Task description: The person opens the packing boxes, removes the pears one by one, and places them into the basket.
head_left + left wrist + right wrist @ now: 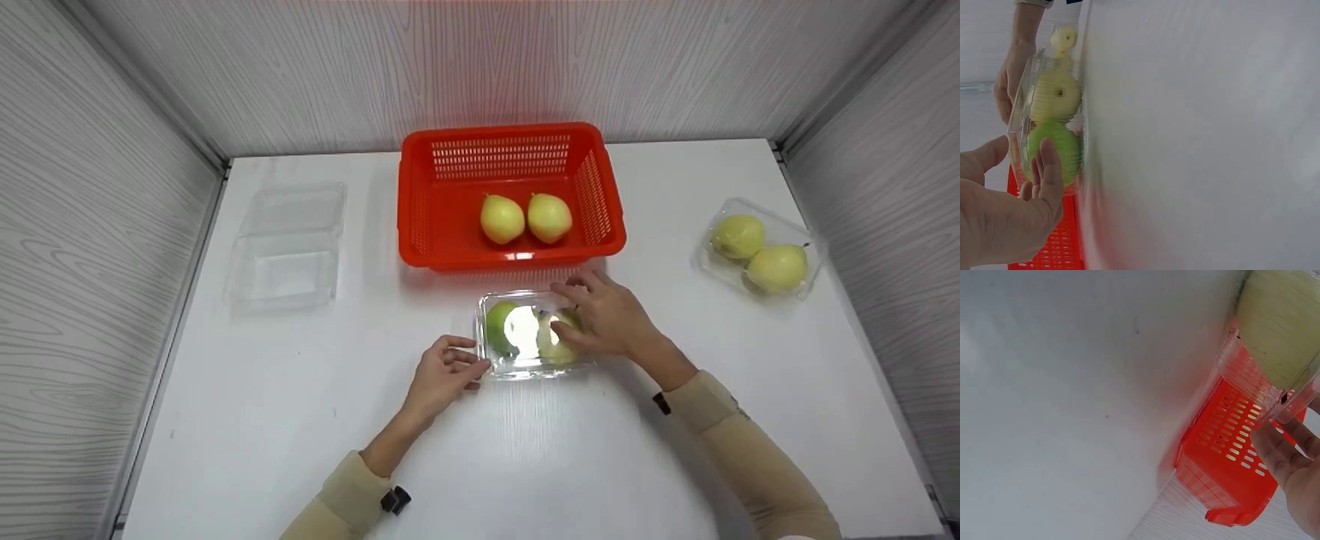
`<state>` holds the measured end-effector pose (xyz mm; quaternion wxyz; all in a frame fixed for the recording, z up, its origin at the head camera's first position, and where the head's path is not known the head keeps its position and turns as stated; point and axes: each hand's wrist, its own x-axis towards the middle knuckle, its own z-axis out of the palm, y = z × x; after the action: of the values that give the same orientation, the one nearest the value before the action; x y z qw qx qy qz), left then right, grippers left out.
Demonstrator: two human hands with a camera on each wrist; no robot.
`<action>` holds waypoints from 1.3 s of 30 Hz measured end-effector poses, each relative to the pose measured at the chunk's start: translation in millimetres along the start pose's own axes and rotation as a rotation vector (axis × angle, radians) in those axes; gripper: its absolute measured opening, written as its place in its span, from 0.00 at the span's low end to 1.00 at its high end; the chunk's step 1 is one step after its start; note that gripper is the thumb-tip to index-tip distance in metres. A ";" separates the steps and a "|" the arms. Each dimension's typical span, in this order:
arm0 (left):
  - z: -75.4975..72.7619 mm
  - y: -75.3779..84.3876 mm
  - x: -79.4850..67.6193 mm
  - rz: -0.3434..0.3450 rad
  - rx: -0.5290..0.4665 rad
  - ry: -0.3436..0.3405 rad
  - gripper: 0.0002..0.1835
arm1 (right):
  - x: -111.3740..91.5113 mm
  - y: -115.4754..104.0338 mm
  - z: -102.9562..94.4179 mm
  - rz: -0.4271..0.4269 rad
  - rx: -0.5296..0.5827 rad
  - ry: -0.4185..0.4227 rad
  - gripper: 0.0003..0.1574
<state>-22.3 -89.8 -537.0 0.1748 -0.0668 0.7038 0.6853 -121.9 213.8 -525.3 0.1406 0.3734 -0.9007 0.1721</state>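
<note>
A clear plastic clamshell box (pixel 529 367) stands closed-looking on the table, holding a round green fruit (pixel 1055 152) and a yellow pear (pixel 1060 93) side by side. My left hand (pixel 446 379) is at the box's left end, fingers loosely bent and thumb near the front corner. In the left wrist view its fingers (pixel 1050 174) lie along the side by the green fruit. Over the right end reaches my right hand (pixel 611 315), thumb on the lid and fingers at the far edge. The right wrist view shows those fingertips (pixel 1266 439) touching the rim, fairly straight.
Behind the box stands a red plastic basket (pixel 416 259) with two yellow pears (pixel 502 220) in it. At the left lies an opened clear box (pixel 289 274). Another clear box (pixel 720 277) at the right holds two yellow pears (pixel 778 268). Grey wood-grain panels (pixel 315 75) enclose the table.
</note>
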 end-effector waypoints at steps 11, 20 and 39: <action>-13.0 6.0 5.4 -0.079 -0.102 -0.036 0.27 | -5.9 -16.3 -10.4 -0.042 -0.053 0.177 0.29; -21.4 3.3 11.4 -0.093 -0.234 -0.135 0.29 | -9.8 -46.3 -14.5 -0.066 -0.079 0.249 0.28; -19.7 -13.9 21.7 -0.097 -0.339 -0.240 0.33 | -18.0 -106.1 5.9 -0.220 -0.152 0.306 0.23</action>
<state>-40.9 -106.8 -557.4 0.2761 -0.0469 0.5488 0.7877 -33.9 152.4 -515.7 0.3214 0.4274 -0.8330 0.1419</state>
